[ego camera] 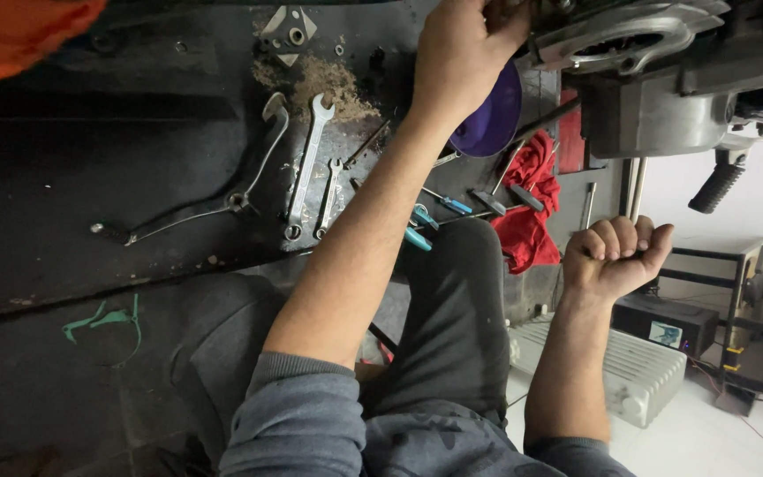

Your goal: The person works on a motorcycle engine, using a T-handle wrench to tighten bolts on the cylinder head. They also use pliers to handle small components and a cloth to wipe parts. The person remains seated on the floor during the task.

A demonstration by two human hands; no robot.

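My left hand (461,44) reaches up to the grey metal engine (655,106), its fingers curled at the edge of the round casing (620,40); what they touch is hidden. A purple bowl (494,115) sits just under that wrist. My right hand (615,256) is closed in a fist just below two thin metal bars (635,187) that run down from the engine. I cannot tell whether it grips them. My dark trouser leg (452,309) lies between the arms.
On the dark oily floor lie two open-ended spanners (309,168), a long curved wrench (249,181), blue-handled screwdrivers (419,225) and a red rag (527,208). Sawdust (333,84) covers a spill. A rubber footpeg (717,185), a white radiator (638,371) and a black box (664,322) are at right.
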